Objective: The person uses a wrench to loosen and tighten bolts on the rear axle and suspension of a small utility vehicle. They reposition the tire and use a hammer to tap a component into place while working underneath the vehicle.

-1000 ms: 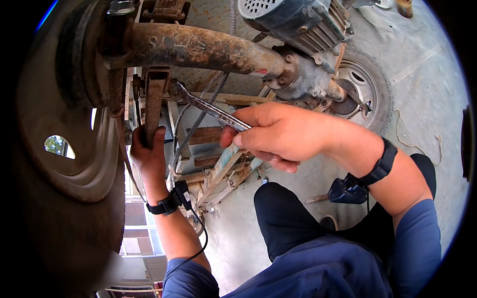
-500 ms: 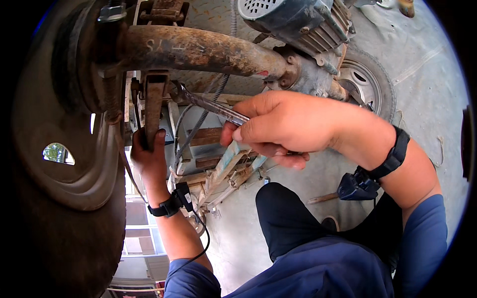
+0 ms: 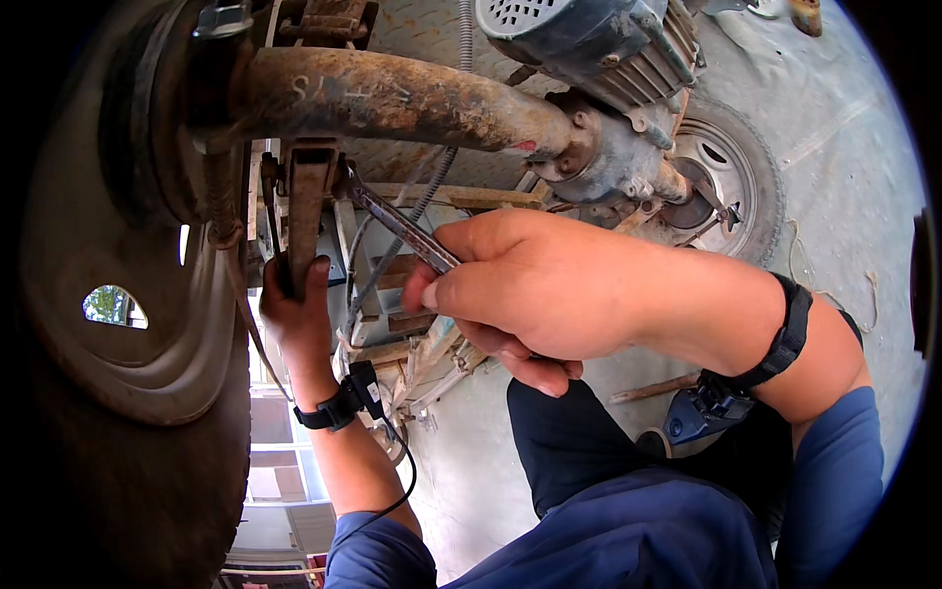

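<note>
Grey floor [image 3: 471, 442] spreads under the person's knees, with a spare-looking wheel [image 3: 754, 221] lying off to the right near the motor [image 3: 579, 54], and a big wheel [image 3: 108, 388] standing close on the left. A rusty tube [image 3: 392, 96] crosses above the work, and just under its left part the bar [image 3: 306, 206] hangs almost upright. The left hand [image 3: 297, 309] is wrapped around the bar's lower end, thumb on one side and fingers on the other. The right hand [image 3: 535, 290] pinches the wrench [image 3: 400, 221] between thumb and forefinger, the other fingers loosely curled. The wrench slants up and leftward, its far end right beside the bar's upper part — whether it sits on a nut there, I cannot tell in that dark corner. I'd judge the step in hand to be wrench work there, with the left hand steadying. Any turn would call for the head seated squarely and a fuller grip on the handle — that pinch looks light for hard pulling.
</note>
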`<state>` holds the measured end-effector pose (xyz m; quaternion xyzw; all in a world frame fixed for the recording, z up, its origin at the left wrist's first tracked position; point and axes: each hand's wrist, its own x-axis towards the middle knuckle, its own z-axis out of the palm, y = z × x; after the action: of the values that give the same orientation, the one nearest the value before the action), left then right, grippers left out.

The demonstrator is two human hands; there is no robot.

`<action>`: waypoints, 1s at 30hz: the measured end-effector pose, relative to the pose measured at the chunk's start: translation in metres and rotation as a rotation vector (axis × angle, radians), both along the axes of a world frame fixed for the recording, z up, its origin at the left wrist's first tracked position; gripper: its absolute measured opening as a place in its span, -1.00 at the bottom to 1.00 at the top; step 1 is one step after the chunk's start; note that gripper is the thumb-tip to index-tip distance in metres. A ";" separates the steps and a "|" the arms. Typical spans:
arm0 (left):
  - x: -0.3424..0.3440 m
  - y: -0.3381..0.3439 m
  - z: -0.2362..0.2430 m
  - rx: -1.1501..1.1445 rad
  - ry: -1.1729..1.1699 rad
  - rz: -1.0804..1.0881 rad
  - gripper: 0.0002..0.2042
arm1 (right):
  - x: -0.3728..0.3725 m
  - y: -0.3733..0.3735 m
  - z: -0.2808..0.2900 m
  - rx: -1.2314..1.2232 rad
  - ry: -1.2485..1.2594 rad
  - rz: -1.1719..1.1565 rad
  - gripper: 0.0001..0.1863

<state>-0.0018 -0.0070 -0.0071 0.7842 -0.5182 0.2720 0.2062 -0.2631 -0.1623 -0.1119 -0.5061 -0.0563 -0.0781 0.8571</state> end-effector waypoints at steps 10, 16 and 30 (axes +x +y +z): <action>-0.005 0.002 0.004 0.028 -0.040 0.056 -0.59 | 0.046 0.057 -0.014 -0.014 -0.216 -0.448 -0.78; 0.003 -0.002 0.002 0.041 0.056 0.027 -0.60 | 0.150 0.122 -0.024 0.010 -0.283 -0.929 -0.82; 0.001 0.000 0.000 0.036 -0.010 -0.005 -0.57 | 0.088 0.085 -0.074 -0.273 -0.255 -0.765 -0.78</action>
<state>-0.0003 -0.0068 -0.0072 0.7853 -0.5258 0.2661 0.1901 -0.1747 -0.0774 -0.1862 -0.5858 0.0203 -0.4440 0.6777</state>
